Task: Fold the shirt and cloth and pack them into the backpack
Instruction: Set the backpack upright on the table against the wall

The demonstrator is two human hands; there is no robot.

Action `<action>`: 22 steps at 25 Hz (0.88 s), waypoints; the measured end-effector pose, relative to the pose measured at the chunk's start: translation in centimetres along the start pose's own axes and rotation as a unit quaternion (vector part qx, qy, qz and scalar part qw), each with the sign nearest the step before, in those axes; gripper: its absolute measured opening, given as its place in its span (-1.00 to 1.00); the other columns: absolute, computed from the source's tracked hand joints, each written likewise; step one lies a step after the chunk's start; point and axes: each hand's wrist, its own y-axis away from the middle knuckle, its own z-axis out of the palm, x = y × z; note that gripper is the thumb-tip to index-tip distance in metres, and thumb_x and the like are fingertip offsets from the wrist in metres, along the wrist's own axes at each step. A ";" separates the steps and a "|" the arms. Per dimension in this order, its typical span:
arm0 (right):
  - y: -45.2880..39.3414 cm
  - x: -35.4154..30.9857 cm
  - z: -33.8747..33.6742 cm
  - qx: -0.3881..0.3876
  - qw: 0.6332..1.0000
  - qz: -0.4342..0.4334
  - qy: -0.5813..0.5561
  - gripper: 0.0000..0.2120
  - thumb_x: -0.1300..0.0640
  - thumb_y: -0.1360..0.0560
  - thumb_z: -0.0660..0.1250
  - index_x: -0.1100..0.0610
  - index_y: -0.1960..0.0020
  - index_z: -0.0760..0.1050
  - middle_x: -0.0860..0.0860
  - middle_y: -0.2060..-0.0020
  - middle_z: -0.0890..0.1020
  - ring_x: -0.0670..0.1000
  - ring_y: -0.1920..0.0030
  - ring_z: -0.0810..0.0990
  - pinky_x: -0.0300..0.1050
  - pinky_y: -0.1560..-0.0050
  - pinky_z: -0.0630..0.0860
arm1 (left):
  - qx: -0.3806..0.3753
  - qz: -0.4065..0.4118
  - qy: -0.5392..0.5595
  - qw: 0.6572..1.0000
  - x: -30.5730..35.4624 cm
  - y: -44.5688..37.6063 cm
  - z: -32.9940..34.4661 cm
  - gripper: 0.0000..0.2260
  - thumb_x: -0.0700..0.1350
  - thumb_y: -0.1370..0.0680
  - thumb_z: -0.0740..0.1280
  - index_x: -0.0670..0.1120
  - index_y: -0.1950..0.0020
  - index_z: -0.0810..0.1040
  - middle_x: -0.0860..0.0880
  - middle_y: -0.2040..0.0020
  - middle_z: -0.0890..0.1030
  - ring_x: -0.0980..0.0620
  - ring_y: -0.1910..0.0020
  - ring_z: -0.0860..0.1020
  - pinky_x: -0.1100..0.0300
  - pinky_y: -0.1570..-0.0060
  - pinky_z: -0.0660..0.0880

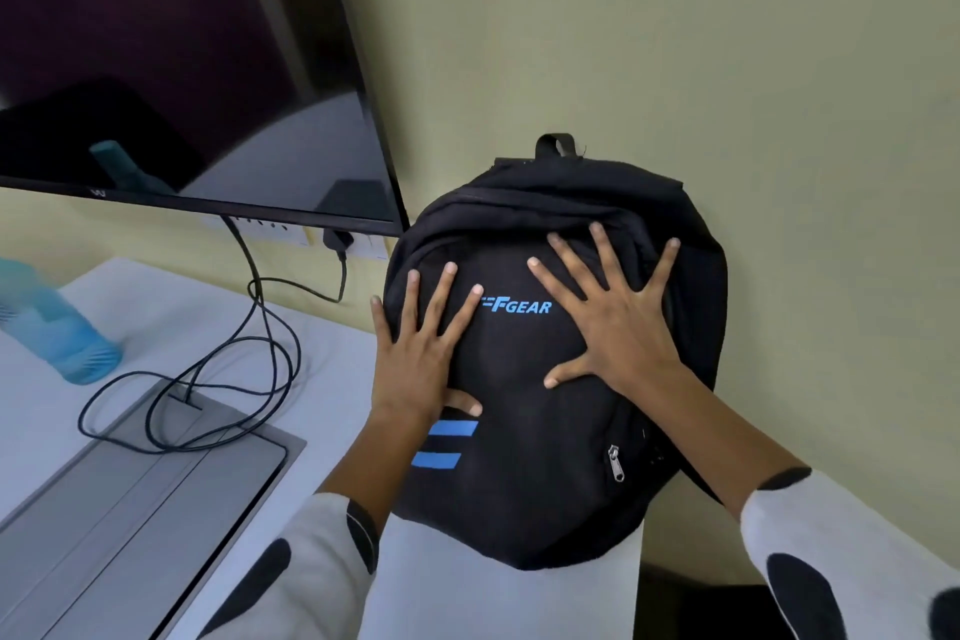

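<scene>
While your left hand (pixel 421 353) and right hand (pixel 618 322) press flat on it, fingers spread wide and gripping nothing, the black backpack (pixel 545 457) stands centre frame on the white table (pixel 322 411) against the wall. Left: monitor (pixel 182 68), cables (pixel 218 379), a blurred blue item, perhaps a bottle (pixel 57 322).

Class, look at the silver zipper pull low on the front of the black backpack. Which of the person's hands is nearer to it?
Right. The right hand presses flat on the backpack above the zipper pull. The left hand presses the bag's opposite side, farther away.
</scene>
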 end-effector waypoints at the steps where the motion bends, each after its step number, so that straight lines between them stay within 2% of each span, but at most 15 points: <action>1: 0.4 -0.2 -0.3 0.002 1.000 0.007 -0.002 0.23 -0.60 -0.08 0.21 -0.13 -0.53 -0.26 -0.02 -0.55 -0.23 0.21 -0.52 -0.29 0.67 -0.18 -0.17 | 0.004 -0.003 0.002 1.000 0.2 0.4 0.5 0.18 0.47 -0.21 0.32 0.13 -0.46 -0.46 -0.01 -0.49 -0.46 -0.22 -0.47 -0.39 -0.37 -0.38 -0.21; 4: 5.0 -3.3 0.0 0.028 0.998 0.016 -0.056 0.16 -0.56 -0.14 0.24 -0.11 -0.55 -0.15 0.07 -0.55 -0.15 0.26 -0.52 -0.20 0.65 -0.20 -0.11 | 0.009 0.017 0.041 0.999 0.5 3.8 3.5 0.09 0.58 -0.21 0.13 0.12 -0.54 -0.28 -0.09 -0.55 -0.30 -0.27 -0.50 -0.27 -0.43 -0.35 -0.05; 7: 12.1 -7.6 2.1 -0.042 0.993 -0.072 -0.086 0.26 -0.56 0.04 0.34 -0.12 -0.54 0.01 0.07 -0.56 0.01 0.26 -0.52 -0.01 0.67 -0.19 -0.08 | -0.021 0.050 0.068 0.996 0.9 7.6 6.6 0.12 0.67 -0.14 -0.01 0.10 -0.57 -0.09 -0.18 -0.57 -0.12 -0.34 -0.51 -0.13 -0.50 -0.26 0.08; 10: 12.7 -7.6 4.6 -0.120 0.984 -0.082 -0.100 0.35 -0.50 0.16 0.44 -0.15 -0.53 0.05 0.02 -0.55 0.04 0.19 -0.53 0.03 0.66 -0.21 -0.11 | -0.036 0.066 0.058 0.996 2.1 8.1 7.7 0.17 0.68 -0.08 -0.01 0.10 -0.56 -0.03 -0.22 -0.56 0.01 -0.40 -0.48 -0.04 -0.53 -0.19 0.10; 14: 10.0 -6.6 6.3 -0.163 0.980 -0.054 -0.104 0.37 -0.57 0.18 0.35 -0.15 -0.54 0.00 -0.02 -0.56 -0.02 0.15 -0.54 -0.02 0.66 -0.21 -0.14 | -0.034 0.029 0.078 0.996 2.1 5.8 8.8 0.20 0.70 -0.03 -0.10 0.11 -0.57 -0.08 -0.16 -0.57 -0.05 -0.35 -0.50 -0.09 -0.53 -0.21 0.02; 18: 9.4 -6.9 6.2 -0.179 0.978 -0.050 -0.097 0.36 -0.57 0.12 0.36 -0.13 -0.55 -0.06 0.00 -0.56 -0.08 0.17 -0.54 -0.10 0.66 -0.20 -0.17 | -0.066 0.026 0.085 0.994 1.7 4.9 8.9 0.23 0.68 0.04 0.00 0.20 -0.48 -0.39 -0.04 -0.52 -0.39 -0.25 -0.47 -0.39 -0.48 -0.28 -0.16; 19: 9.7 -7.2 5.8 -0.180 0.978 -0.050 -0.092 0.35 -0.55 0.10 0.37 -0.13 -0.55 -0.08 0.01 -0.56 -0.10 0.18 -0.54 -0.12 0.66 -0.20 -0.18 | -0.077 0.025 0.087 0.993 1.8 5.4 8.7 0.22 0.66 0.02 0.04 0.21 -0.46 -0.43 -0.04 -0.50 -0.43 -0.25 -0.46 -0.41 -0.47 -0.29 -0.18; 20: 10.1 -7.4 5.4 -0.183 0.978 -0.048 -0.090 0.35 -0.54 0.09 0.38 -0.12 -0.55 -0.08 0.02 -0.56 -0.10 0.20 -0.54 -0.13 0.66 -0.20 -0.20 | -0.080 0.024 0.085 0.993 2.1 6.1 8.4 0.21 0.64 0.00 0.06 0.21 -0.47 -0.42 -0.06 -0.51 -0.41 -0.27 -0.47 -0.38 -0.48 -0.28 -0.14; 22: 11.2 -7.7 4.6 -0.196 0.974 -0.048 -0.101 0.34 -0.55 0.12 0.39 -0.11 -0.54 0.00 0.08 -0.55 0.02 0.23 -0.53 -0.04 0.66 -0.20 -0.19 | -0.075 0.023 0.081 0.994 2.5 8.2 7.7 0.15 0.63 -0.06 0.06 0.18 -0.54 -0.20 -0.14 -0.56 -0.19 -0.33 -0.51 -0.11 -0.52 -0.21 0.08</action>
